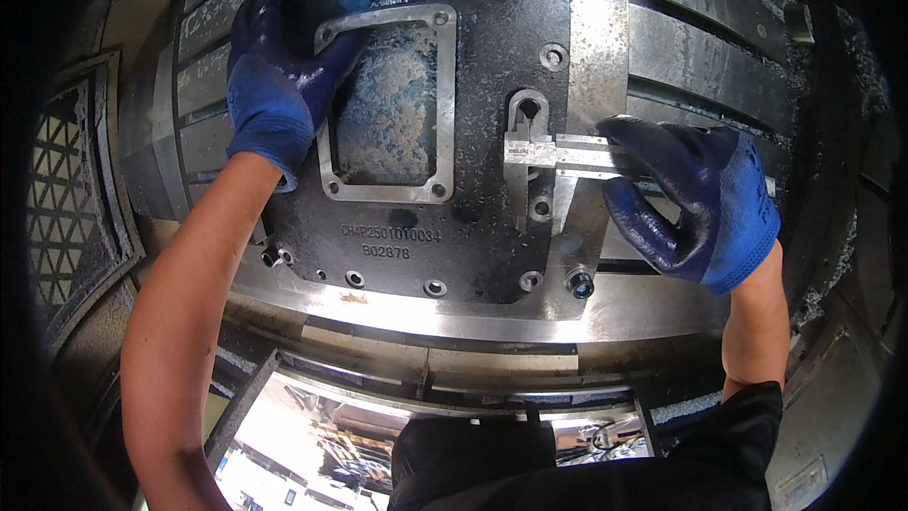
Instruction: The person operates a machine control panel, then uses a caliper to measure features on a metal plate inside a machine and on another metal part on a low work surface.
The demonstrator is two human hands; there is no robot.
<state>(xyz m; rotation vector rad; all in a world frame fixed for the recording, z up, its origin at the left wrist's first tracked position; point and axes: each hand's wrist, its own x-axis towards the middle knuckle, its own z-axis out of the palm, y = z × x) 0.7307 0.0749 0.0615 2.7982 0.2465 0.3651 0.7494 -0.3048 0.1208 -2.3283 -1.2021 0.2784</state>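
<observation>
My right hand (695, 194), in a blue dipped glove, grips the beam of a metal vernier caliper (579, 154) between thumb and fingers. The caliper's jaws lie at a slotted boss with a hole (517, 112) near the right edge of a dark cast metal plate (501, 19). I cannot tell whether the jaw tips touch the hole's wall. My left hand (284, 85), gloved alike, rests on the plate's left side with fingers stretched out. Its thumb reaches over the upper left of a bright machined rectangular rim (445, 114) around a recess.
The plate lies on a slotted machine table (700, 47) strewn with metal chips. Bolts (580, 283) stand at its lower corners. A grated panel (61, 161) is at the left. Below the table's front edge is a bright opening (312, 435), with my dark clothing before it.
</observation>
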